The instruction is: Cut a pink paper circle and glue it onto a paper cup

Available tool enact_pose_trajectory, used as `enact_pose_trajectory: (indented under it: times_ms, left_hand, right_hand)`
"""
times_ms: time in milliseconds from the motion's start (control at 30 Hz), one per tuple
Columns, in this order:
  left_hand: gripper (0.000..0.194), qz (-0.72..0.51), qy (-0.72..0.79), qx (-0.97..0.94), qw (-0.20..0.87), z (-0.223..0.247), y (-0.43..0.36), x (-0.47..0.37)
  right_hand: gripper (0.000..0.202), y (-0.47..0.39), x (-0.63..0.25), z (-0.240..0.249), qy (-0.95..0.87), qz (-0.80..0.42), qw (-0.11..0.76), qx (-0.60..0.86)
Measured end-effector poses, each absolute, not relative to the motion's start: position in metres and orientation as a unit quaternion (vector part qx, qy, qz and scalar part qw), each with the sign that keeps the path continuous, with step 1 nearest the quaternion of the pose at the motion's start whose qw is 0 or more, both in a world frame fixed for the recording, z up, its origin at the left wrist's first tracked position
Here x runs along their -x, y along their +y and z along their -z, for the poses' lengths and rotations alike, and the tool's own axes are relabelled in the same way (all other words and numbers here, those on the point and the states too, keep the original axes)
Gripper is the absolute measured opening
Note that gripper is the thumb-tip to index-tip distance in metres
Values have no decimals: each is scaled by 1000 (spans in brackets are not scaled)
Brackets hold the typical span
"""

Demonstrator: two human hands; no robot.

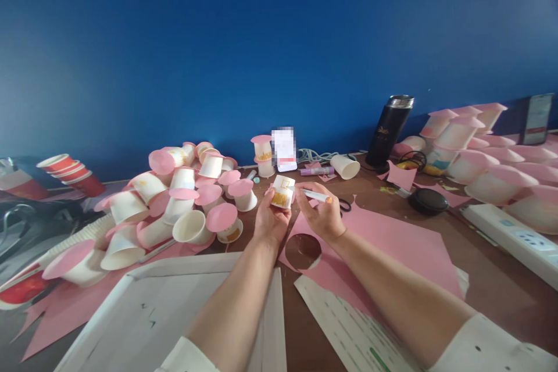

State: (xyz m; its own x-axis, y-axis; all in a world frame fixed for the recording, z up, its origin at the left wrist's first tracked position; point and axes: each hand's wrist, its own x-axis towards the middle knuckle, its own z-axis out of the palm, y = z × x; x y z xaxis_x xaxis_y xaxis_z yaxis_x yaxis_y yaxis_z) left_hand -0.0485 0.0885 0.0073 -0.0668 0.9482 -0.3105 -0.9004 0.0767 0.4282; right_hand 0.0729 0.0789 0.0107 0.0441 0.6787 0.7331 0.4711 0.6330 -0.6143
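Observation:
My left hand (271,221) is wrapped round a small white paper cup (283,192) with yellow-brown markings, including a square outline near its top. Pinched in my right hand (322,209) is a white marker (314,195) with an orange end, pointing left at the cup's side. Whether its tip touches the cup I cannot tell. Below my right hand lies a sheet of pink paper (392,244) with a round hole cut in it. The black handle of what looks like scissors (346,205) shows partly behind that hand.
Many white cups with pink paper discs (181,203) crowd the left side. A phone (284,148) stands against the blue wall. To the right are a black flask (389,131), more pink-topped cups (501,177) and a white power strip (514,238). A white box lid (174,314) lies in front.

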Motion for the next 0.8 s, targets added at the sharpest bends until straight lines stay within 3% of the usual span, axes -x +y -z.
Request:
enact_pose_trajectory:
  times_ms: [267,600,800]
  left_hand:
    - [22,-677,303,-45,669,-11,87,44]
    - [12,-674,304,-41,672,-12,86,42]
    - [22,-676,300,-43,672,-10,88,45]
  right_hand:
    - [15,79,-73,-11,-675,-81,596,427]
    - [15,80,-73,-10,-674,-80,595,430]
    - [16,80,-73,-10,-672,-80,595,434]
